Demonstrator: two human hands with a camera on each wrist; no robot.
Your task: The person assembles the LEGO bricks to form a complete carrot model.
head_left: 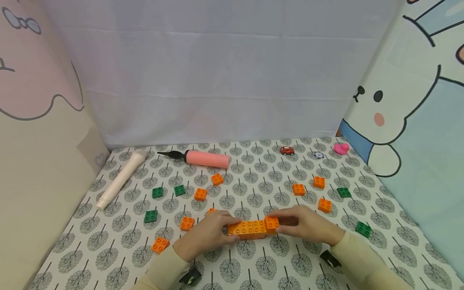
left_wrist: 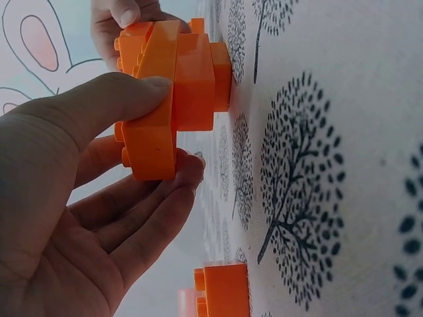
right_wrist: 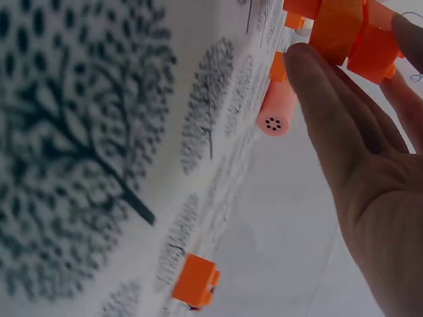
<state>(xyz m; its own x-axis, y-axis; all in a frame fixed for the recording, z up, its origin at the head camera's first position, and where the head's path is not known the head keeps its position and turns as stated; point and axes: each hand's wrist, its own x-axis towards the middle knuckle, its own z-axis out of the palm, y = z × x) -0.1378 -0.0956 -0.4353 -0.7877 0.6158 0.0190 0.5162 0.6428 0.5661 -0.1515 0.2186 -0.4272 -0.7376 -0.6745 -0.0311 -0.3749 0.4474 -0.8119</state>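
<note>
Several orange toy building bricks are joined into a stepped structure (head_left: 245, 230), wider at the top than at its foot. Its narrow lowest brick (left_wrist: 222, 76) meets the tablecloth in the left wrist view. My left hand (head_left: 208, 235) pinches the left end of the long top layer, thumb on the near side and fingers beyond. At the other end, my right hand (head_left: 308, 226) holds a small square orange brick (head_left: 272, 224) between thumb and fingers. That brick sits higher than the ones beside it in the head view. The left hand partly covers a loose orange brick (head_left: 212, 211).
Loose orange bricks (head_left: 187, 223) and green bricks (head_left: 150, 216) lie on both sides of the patterned tablecloth (head_left: 232, 269). Farther back are a pink pump (head_left: 208, 159), a white tube (head_left: 121, 179), a red toy car (head_left: 287, 150), a small round disc (head_left: 318, 155) and a pink duck (head_left: 341, 148).
</note>
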